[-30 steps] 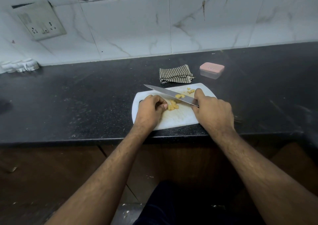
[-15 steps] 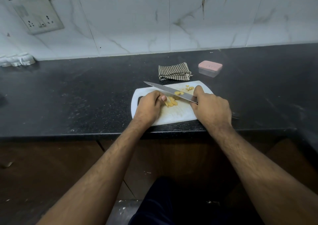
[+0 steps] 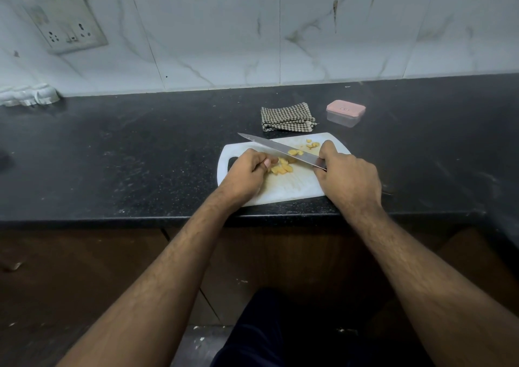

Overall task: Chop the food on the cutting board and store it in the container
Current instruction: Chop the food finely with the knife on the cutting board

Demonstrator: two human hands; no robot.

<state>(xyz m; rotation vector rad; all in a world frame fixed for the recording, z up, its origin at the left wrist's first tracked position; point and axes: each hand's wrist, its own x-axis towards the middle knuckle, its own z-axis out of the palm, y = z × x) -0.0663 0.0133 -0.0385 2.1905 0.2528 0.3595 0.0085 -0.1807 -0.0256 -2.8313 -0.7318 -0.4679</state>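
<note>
— How are the hands placed?
— A knife [image 3: 283, 151] is gripped at its handle end by the right hand [image 3: 346, 177], fingers curled round it, the blade slanted across the cutting board [image 3: 292, 188]. The left hand [image 3: 247, 174] is curled, its fingertips pinched onto the yellow food pieces [image 3: 280, 167] at the board's middle.

— Where is the food relative to the blade?
— The main heap is found just under and before the blade, beside the left fingertips; a few pieces [image 3: 312, 143] are seen beyond it, toward the board's far edge.

— And beyond the board?
— A pink-lidded container [image 3: 345, 112], closed, is set behind the board's right corner on the dark tabletop [image 3: 126, 156]; a checked cloth [image 3: 286, 116] is folded behind the board's middle.
</note>
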